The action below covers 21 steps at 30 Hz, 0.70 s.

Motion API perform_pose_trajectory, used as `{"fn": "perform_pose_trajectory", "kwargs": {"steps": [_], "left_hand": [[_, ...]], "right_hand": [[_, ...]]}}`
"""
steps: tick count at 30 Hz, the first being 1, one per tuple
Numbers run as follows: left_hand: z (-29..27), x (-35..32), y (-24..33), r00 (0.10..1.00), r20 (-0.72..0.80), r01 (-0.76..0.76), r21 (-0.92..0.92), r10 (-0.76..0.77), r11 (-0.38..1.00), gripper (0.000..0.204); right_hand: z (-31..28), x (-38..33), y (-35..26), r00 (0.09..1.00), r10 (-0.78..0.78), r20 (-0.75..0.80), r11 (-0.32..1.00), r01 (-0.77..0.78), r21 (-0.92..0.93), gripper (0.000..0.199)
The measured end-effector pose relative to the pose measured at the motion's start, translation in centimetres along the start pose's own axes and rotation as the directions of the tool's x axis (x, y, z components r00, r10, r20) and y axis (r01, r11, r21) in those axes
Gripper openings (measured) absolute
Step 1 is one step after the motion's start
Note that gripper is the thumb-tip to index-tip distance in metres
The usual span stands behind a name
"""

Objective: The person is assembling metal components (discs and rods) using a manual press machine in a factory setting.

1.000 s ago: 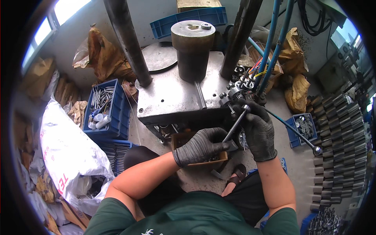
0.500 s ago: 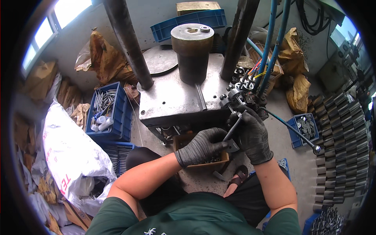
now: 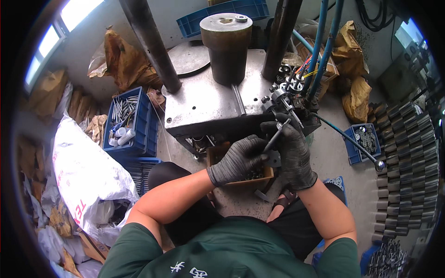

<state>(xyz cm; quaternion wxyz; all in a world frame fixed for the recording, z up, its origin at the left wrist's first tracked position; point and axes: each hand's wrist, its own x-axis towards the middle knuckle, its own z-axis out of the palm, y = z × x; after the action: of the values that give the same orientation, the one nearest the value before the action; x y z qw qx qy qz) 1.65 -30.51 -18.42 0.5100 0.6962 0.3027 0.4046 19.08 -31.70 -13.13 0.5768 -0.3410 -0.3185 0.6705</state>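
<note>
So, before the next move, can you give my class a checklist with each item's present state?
1. Gloves worn: ok on both left hand and right hand.
2. Metal rod supported by both hands: ok.
3. Grip firm enough: cannot tell from a still picture.
4. Large cylinder free of loose parts on top: not ok, a small ring rests there.
5. Closed footwear: not ok, an open sandal shows.

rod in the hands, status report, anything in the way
Left hand grips rod low. Right hand at upper end, grip unclear. Rod tilted. Left hand blocks view of part of wooden box.
</note>
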Motion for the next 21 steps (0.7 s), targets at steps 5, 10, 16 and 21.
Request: {"fn": "perform_pose_trajectory", "kwargs": {"steps": [5, 10, 16, 21], "left_hand": [[0.3, -0.4, -1.2, 0.999, -0.031, -0.041, 0.073, 0.043, 0.997, 0.032], [0.5, 0.3, -0.8, 0.995, -0.039, -0.087, 0.12, 0.092, 0.989, 0.028], [-0.1, 0.8, -0.6, 0.985, -0.119, -0.083, 0.312, 0.126, 0.947, 0.023], [-1.8, 2.0, -2.3, 0.943, -0.206, -0.236, 0.144, 0.262, 0.961, 0.022]], "right_hand": [[1.0, -1.4, -0.1, 0.979, -0.184, 0.092, 0.959, 0.199, -0.204, 0.032], [0.5, -1.1, -1.3, 0.982, -0.169, 0.084, 0.955, 0.184, -0.23, 0.029], [-0.2, 0.3, -1.3, 0.984, -0.128, 0.125, 0.967, 0.152, -0.206, 0.029], [-0.3, 3.1, -0.1, 0.963, -0.19, 0.192, 0.98, 0.198, -0.023, 0.033]]}}
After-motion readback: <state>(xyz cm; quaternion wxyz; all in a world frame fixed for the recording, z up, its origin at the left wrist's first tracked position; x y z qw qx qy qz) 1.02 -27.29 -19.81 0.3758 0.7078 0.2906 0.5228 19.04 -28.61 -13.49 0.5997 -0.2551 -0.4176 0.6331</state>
